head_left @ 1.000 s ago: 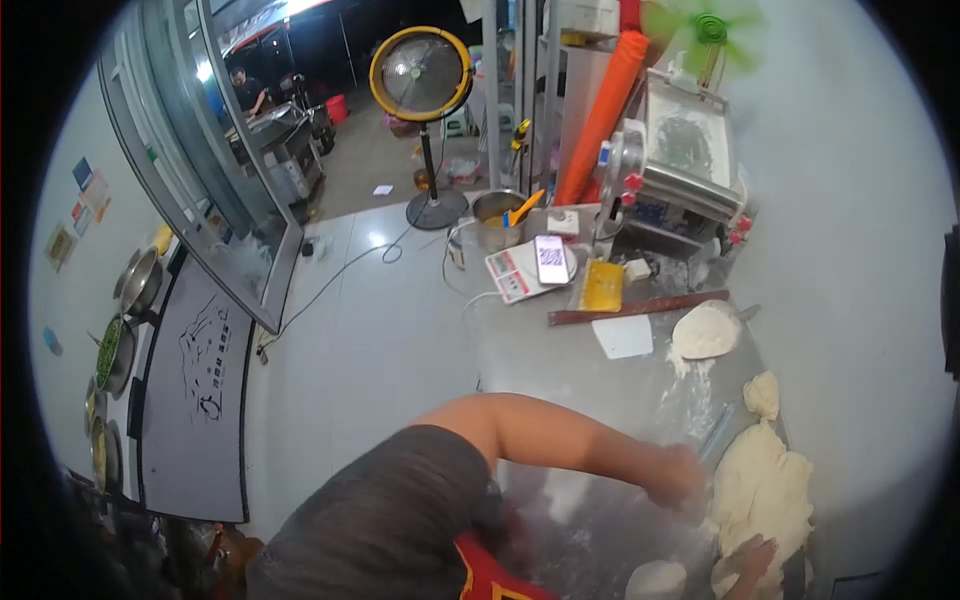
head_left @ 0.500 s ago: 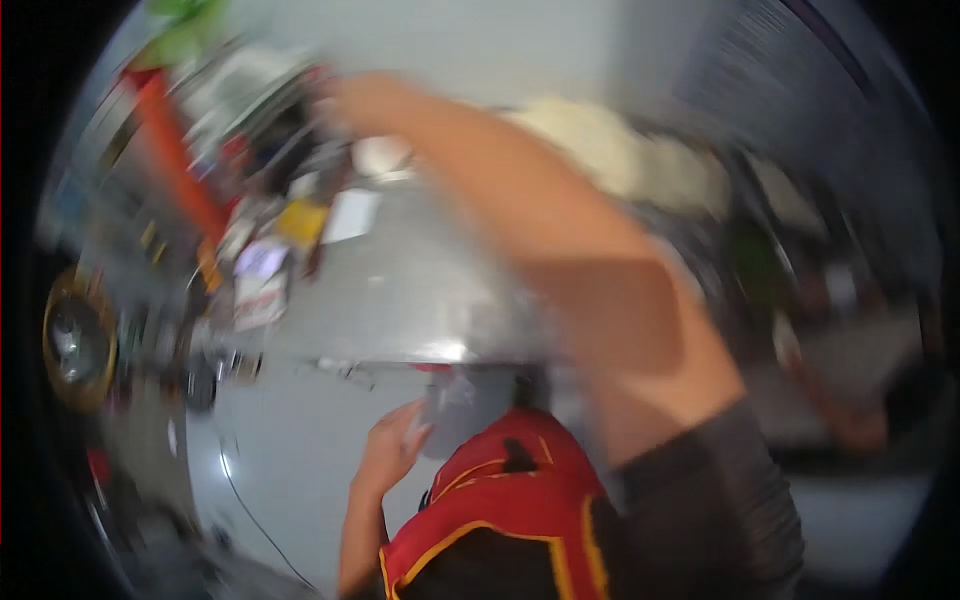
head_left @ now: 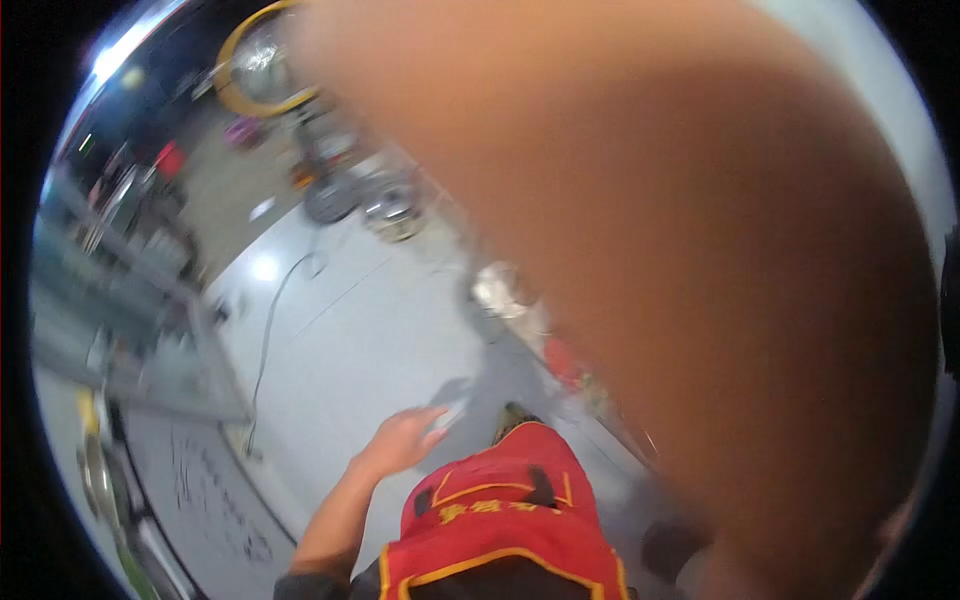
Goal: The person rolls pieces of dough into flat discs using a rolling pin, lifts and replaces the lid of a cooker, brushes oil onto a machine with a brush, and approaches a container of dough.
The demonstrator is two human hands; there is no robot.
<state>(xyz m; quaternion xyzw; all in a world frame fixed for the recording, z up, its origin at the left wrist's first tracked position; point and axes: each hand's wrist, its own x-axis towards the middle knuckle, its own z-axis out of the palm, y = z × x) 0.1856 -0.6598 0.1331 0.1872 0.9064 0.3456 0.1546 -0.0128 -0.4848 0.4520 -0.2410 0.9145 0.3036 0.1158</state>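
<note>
My left hand point(head_left: 400, 440) hangs low in front of me, over the pale floor and left of the red apron point(head_left: 490, 490) with yellow edging. Its fingers are bent together, and a small whitish thing shows at the fingertips, too blurred to name. My right arm point(head_left: 680, 250) is raised very close to the camera, smeared by motion, and covers most of the upper right. The right hand itself lies outside the picture, so what it holds or touches is hidden.
A round fan with a yellow rim point(head_left: 265, 60) stands at the upper left, with metal pots point(head_left: 392, 208) near it. A dark cable point(head_left: 265, 350) lies across the floor. At the lower left is a whiteboard with black writing point(head_left: 200, 480); a glass-sided cabinet point(head_left: 150, 330) stands above it.
The view has swung left, away from the metal table and its clutter. My right arm has come off the things at the table's back and up close to the camera. My left hand stays low.
</note>
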